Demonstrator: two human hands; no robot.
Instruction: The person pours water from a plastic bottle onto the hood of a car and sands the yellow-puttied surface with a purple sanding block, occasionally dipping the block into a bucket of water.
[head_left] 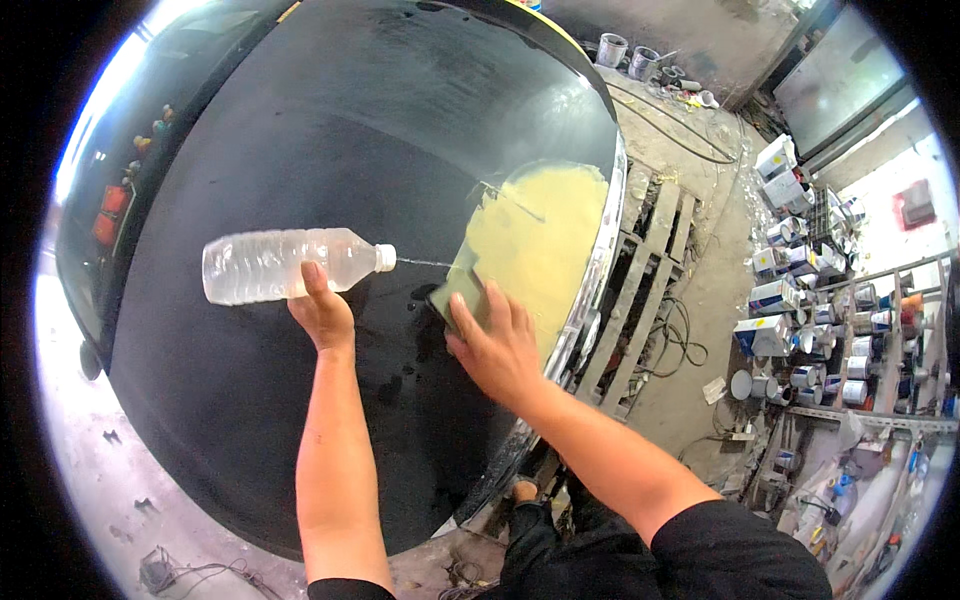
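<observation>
My left hand is closed around a clear plastic bottle, tipped on its side above a black car hood. From its white cap a thin stream of water runs to the right. My right hand presses a greenish-grey sanding block against the hood. The block lies at the lower left edge of a pale yellow filler patch. Water drops and wet marks dot the black paint beside it. What lies under the block is hidden.
A windshield borders the hood at left. Beyond the front edge lie a wooden pallet and a dark hose on the floor. Several paint cans crowd the right side, near a metal rack. Two buckets stand at the back.
</observation>
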